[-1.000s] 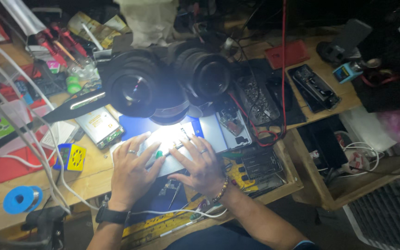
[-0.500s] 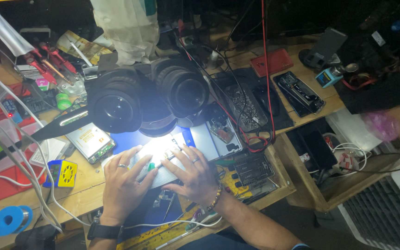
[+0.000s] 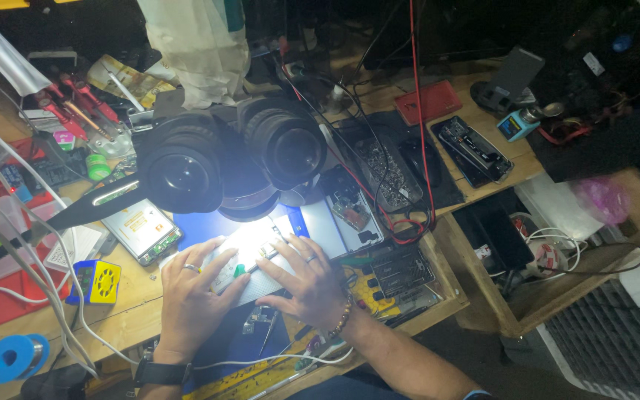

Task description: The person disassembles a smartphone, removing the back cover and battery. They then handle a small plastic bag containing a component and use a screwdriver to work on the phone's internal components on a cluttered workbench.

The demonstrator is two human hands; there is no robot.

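Note:
Under the two black eyepieces of a microscope (image 3: 227,152) lies a brightly lit, opened phone (image 3: 250,248) on a blue mat (image 3: 194,226). My left hand (image 3: 190,296), with a ring and a black wrist watch, rests on the phone's left end and grips a thin tool with a green handle (image 3: 238,271). My right hand (image 3: 309,278), with a ring and a bead bracelet, lies flat on the phone's right end, fingers spread. The glare hides the detail of the phone's inside.
A silver opened device (image 3: 142,231) and a yellow-blue small box (image 3: 98,281) sit left. A blue solder spool (image 3: 12,357) lies at the front left. A dismantled phone (image 3: 350,211), a black parts tray (image 3: 401,270), a red case (image 3: 430,100) and tangled cables (image 3: 409,148) crowd the right.
The view has shifted slightly, so the bench appears lower and left. Both hands stay on the lit phone with almost no movement.

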